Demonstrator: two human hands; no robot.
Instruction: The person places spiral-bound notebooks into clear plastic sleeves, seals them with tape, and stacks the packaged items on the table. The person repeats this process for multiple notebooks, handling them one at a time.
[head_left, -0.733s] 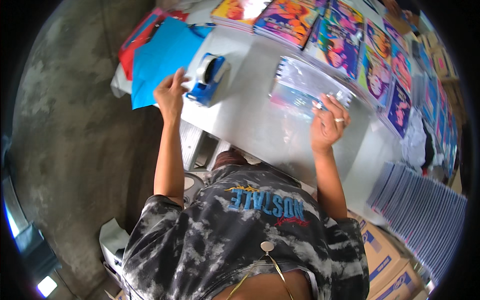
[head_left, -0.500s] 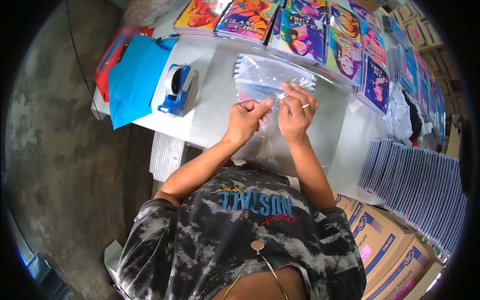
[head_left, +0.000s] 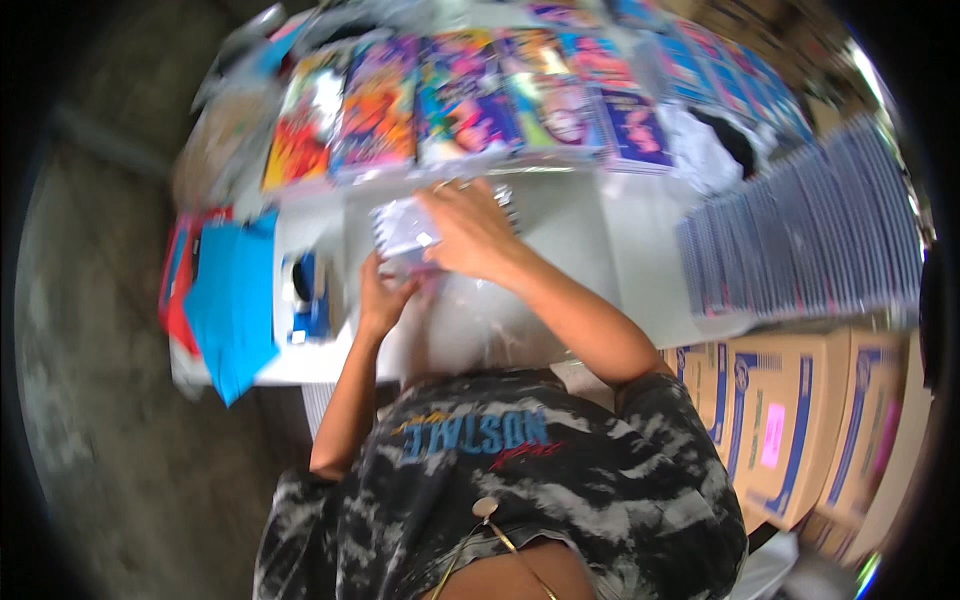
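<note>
A spiral notebook bundle in clear plastic film (head_left: pixel 400 225) lies in front of me on the table, its dark coils showing at both ends. Across its top reaches my right hand (head_left: pixel 465 228), fingers bent over the far side and thumb at the near side, closed on it. My left hand (head_left: pixel 385 297) grips its near left corner, thumb and fingers closed there. Motion blurs both hands a little, and the right one hides much of the bundle. Left of them stands a blue tape dispenser (head_left: pixel 310 305) with a white roll.
Colourful notebooks (head_left: pixel 375 110) line the table's far side. Blue sheets (head_left: pixel 232 300) and a red folder (head_left: pixel 178 290) lie at the left. A tall notebook stack (head_left: pixel 800 235) rises at the right, above cardboard boxes (head_left: pixel 775 420). White crumpled plastic (head_left: pixel 695 145) sits behind the stack.
My view has swung, so the table sits differently in it. The right hand has moved from the film's near edge across the bundle's top; the left has moved to its near left corner.
</note>
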